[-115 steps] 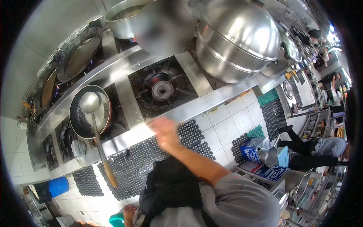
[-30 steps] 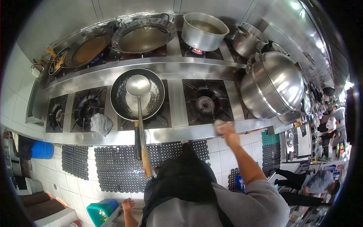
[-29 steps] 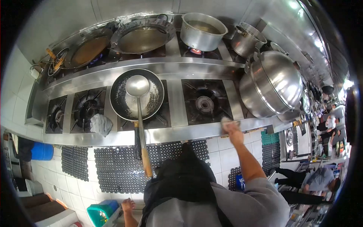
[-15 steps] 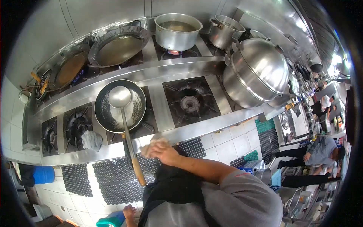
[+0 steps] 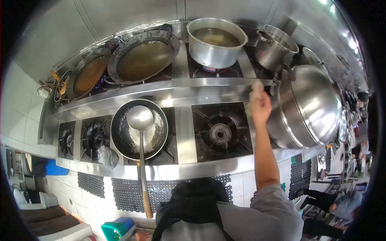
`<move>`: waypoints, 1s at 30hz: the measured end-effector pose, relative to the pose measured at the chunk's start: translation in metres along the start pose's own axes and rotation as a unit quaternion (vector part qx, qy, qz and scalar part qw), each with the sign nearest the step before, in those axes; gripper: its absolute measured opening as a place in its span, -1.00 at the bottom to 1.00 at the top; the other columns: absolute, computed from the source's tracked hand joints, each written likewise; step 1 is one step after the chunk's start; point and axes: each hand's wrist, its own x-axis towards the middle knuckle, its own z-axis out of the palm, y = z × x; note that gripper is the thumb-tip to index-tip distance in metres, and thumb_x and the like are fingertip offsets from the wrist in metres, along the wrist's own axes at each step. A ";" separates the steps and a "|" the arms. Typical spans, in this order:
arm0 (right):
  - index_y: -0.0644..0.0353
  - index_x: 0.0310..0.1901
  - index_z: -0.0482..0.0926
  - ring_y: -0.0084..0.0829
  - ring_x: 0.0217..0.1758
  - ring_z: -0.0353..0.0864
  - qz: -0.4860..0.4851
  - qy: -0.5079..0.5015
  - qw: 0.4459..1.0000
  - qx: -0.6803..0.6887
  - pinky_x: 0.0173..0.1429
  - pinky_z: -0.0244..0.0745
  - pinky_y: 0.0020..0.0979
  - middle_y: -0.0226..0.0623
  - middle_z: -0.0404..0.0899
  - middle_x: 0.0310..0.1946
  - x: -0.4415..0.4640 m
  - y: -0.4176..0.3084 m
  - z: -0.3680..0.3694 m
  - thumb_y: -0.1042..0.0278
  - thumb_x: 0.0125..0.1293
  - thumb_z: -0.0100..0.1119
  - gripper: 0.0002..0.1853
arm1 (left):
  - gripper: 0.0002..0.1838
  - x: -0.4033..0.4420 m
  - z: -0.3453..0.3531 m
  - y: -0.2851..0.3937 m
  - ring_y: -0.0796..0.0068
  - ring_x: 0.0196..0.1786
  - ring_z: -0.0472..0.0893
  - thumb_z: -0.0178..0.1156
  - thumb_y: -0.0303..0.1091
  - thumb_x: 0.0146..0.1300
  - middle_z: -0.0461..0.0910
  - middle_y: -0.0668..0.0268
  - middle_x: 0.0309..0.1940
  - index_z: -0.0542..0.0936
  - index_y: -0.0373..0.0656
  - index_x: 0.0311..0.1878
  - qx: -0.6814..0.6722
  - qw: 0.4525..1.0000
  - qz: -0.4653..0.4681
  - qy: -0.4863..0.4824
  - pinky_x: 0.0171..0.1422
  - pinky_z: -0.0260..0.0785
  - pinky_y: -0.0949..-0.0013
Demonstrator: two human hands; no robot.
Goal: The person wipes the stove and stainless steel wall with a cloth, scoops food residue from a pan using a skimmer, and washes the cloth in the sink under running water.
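My right hand (image 5: 261,106) is raised over the stove, just left of the large domed steel pot (image 5: 309,108). Its fingers look curled round something pale that motion blur hides. Only a small part of my left hand (image 5: 142,235) shows at the bottom edge, low beside my apron, its fingers unclear. On a front burner sits a black frying pan (image 5: 116,132) with whitish residue inside. A long ladle (image 5: 140,117) rests in it, its wooden handle jutting past the stove's front edge. A crumpled grey cloth (image 5: 107,156) lies left of the pan.
Along the back stand a wide wok-like pan of liquid (image 5: 144,60), a pan of brown liquid (image 5: 90,76), an aluminium pot (image 5: 215,52) over a flame, and a smaller steel pot (image 5: 273,52). A bare burner (image 5: 220,133) is front centre. People are at far right.
My right hand has moved from beside the ladle handle, forward and right, to near the domed pot. My left hand has dropped mostly out of view. The whole view has shifted.
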 end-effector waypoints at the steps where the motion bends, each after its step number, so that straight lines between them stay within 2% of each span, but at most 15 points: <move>1: 0.29 0.14 0.41 -0.27 0.08 0.50 0.014 0.002 1.000 -0.006 0.19 0.35 -0.33 -0.07 0.51 0.04 0.022 -0.015 0.008 0.45 0.19 0.11 -0.55 | -0.76 -0.011 0.008 0.004 0.40 -0.59 0.57 0.10 -0.27 0.26 0.58 0.19 -0.54 0.49 -0.30 -0.23 0.009 1.000 0.001 0.006 -0.58 0.38 0.42; 3: 0.19 0.19 0.39 -0.15 0.17 0.42 0.043 -0.016 0.998 -0.032 0.24 0.30 -0.24 -0.04 0.41 0.15 0.058 0.018 0.041 0.42 0.18 0.09 -0.52 | -0.77 -0.028 0.022 0.017 0.40 -0.59 0.57 0.10 -0.28 0.27 0.58 0.19 -0.54 0.50 -0.29 -0.23 0.017 0.999 0.009 0.025 -0.57 0.39 0.43; 5: 0.09 0.21 0.39 -0.06 0.25 0.32 0.008 -0.127 0.951 -0.282 0.28 0.25 -0.14 -0.05 0.31 0.22 0.067 0.086 0.085 0.40 0.17 0.08 -0.49 | -0.78 -0.047 0.032 0.035 0.41 -0.59 0.58 0.10 -0.29 0.27 0.58 0.20 -0.54 0.50 -0.29 -0.23 0.019 0.999 0.018 0.045 -0.57 0.39 0.43; 6: 0.00 0.24 0.37 0.04 0.30 0.23 -0.030 -0.048 0.944 -0.326 0.29 0.22 -0.05 -0.03 0.26 0.23 0.048 0.076 0.109 0.39 0.14 0.07 -0.45 | -0.79 -0.055 0.037 0.042 0.41 -0.59 0.58 0.10 -0.30 0.28 0.58 0.20 -0.54 0.50 -0.29 -0.24 0.019 0.998 0.021 0.052 -0.57 0.39 0.43; 8: -0.02 0.24 0.37 0.03 0.32 0.21 -0.093 -0.078 0.941 -0.316 0.30 0.23 -0.05 -0.01 0.22 0.24 0.013 0.036 0.145 0.44 0.12 0.07 -0.43 | -0.80 -0.068 0.047 0.054 0.41 -0.58 0.58 0.10 -0.31 0.28 0.58 0.21 -0.55 0.50 -0.29 -0.24 0.023 0.997 0.035 0.065 -0.56 0.39 0.43; 11: -0.11 0.31 0.25 0.07 0.24 0.31 -0.058 -0.148 0.975 -0.153 0.22 0.39 -0.11 0.02 0.14 0.26 -0.055 -0.015 0.205 0.57 0.09 0.05 -0.31 | -0.81 -0.090 0.065 0.068 0.42 -0.58 0.58 0.10 -0.32 0.30 0.58 0.22 -0.55 0.51 -0.29 -0.24 0.046 0.994 0.070 0.071 -0.55 0.40 0.43; 15: 0.04 0.19 0.40 0.05 0.14 0.40 -0.108 -0.247 0.962 -0.044 0.19 0.39 -0.10 -0.04 0.27 0.19 -0.095 -0.059 0.258 0.69 0.04 -0.01 -0.39 | -0.85 -0.116 0.098 0.108 0.45 -0.53 0.59 0.11 -0.40 0.29 0.59 0.21 -0.51 0.50 -0.32 -0.24 0.111 0.991 0.062 0.032 -0.50 0.43 0.44; 18: 0.10 0.14 0.44 0.01 0.16 0.40 -0.171 -0.289 0.941 0.032 0.18 0.40 -0.12 -0.06 0.31 0.17 -0.099 -0.067 0.254 0.71 0.02 0.02 -0.43 | -0.77 -0.093 0.090 0.074 0.46 -0.46 0.61 0.10 -0.29 0.32 0.59 0.22 -0.53 0.52 -0.30 -0.30 0.068 0.995 0.066 0.033 -0.44 0.40 0.44; 20: 0.14 0.11 0.48 -0.06 0.15 0.40 -0.194 -0.370 0.893 0.169 0.17 0.41 -0.19 -0.08 0.38 0.10 -0.089 -0.050 0.241 0.74 -0.03 0.02 -0.43 | -0.77 -0.080 0.074 0.053 0.45 -0.47 0.61 0.09 -0.28 0.32 0.59 0.21 -0.53 0.50 -0.29 -0.29 0.015 0.998 0.037 0.046 -0.46 0.40 0.43; 21: 0.18 0.05 0.51 -0.13 0.12 0.41 -0.145 -0.359 0.898 0.212 0.16 0.41 -0.27 -0.13 0.45 0.01 -0.074 -0.074 0.205 0.76 -0.05 -0.01 -0.46 | -0.77 -0.079 0.072 0.043 0.45 -0.47 0.60 0.09 -0.27 0.32 0.59 0.20 -0.52 0.48 -0.29 -0.29 -0.038 0.997 0.005 0.059 -0.48 0.39 0.43; 22: 0.21 0.03 0.49 -0.19 0.10 0.42 -0.228 -0.259 0.932 0.114 0.17 0.40 -0.31 -0.19 0.46 -0.01 -0.063 -0.055 0.189 0.78 -0.06 -0.02 -0.47 | -0.79 -0.086 0.072 0.040 0.44 -0.48 0.60 0.10 -0.28 0.31 0.59 0.20 -0.53 0.47 -0.26 -0.28 -0.040 0.995 -0.005 0.089 -0.50 0.39 0.43; 25: 0.21 0.02 0.48 -0.05 0.12 0.40 -0.097 -0.125 0.985 -0.063 0.19 0.35 -0.18 -0.10 0.45 0.01 -0.037 0.008 0.116 0.55 0.04 0.16 -0.58 | -0.82 -0.110 0.075 0.016 0.40 -0.56 0.58 0.07 -0.33 0.31 0.59 0.16 -0.52 0.47 -0.27 -0.22 -0.141 0.980 -0.069 0.124 -0.57 0.38 0.41; 27: 0.13 0.03 0.49 -0.02 0.10 0.39 -0.083 -0.232 0.944 -0.220 0.20 0.33 -0.13 -0.08 0.46 -0.05 -0.017 0.033 0.089 0.48 0.04 0.20 -0.57 | -0.82 -0.125 0.077 -0.012 0.40 -0.56 0.57 0.07 -0.33 0.31 0.59 0.16 -0.52 0.47 -0.28 -0.22 -0.137 0.980 -0.086 0.120 -0.56 0.38 0.41; 28: 0.13 0.03 0.49 -0.02 0.10 0.39 -0.083 -0.234 0.943 -0.222 0.20 0.33 -0.13 -0.08 0.46 -0.05 -0.020 0.035 0.092 0.48 0.04 0.20 -0.57 | -0.82 -0.129 0.082 -0.021 0.40 -0.56 0.57 0.06 -0.33 0.31 0.59 0.16 -0.52 0.48 -0.28 -0.23 -0.126 0.981 -0.095 0.109 -0.56 0.38 0.41; 30: 0.05 0.01 0.53 0.00 0.08 0.38 -0.153 -0.319 0.849 -0.392 0.21 0.30 -0.10 -0.10 0.47 -0.08 -0.027 0.032 0.110 0.37 0.04 0.22 -0.59 | -0.81 -0.136 0.095 -0.031 0.40 -0.55 0.57 0.06 -0.33 0.32 0.59 0.17 -0.51 0.48 -0.29 -0.24 -0.093 0.987 -0.103 0.078 -0.55 0.38 0.42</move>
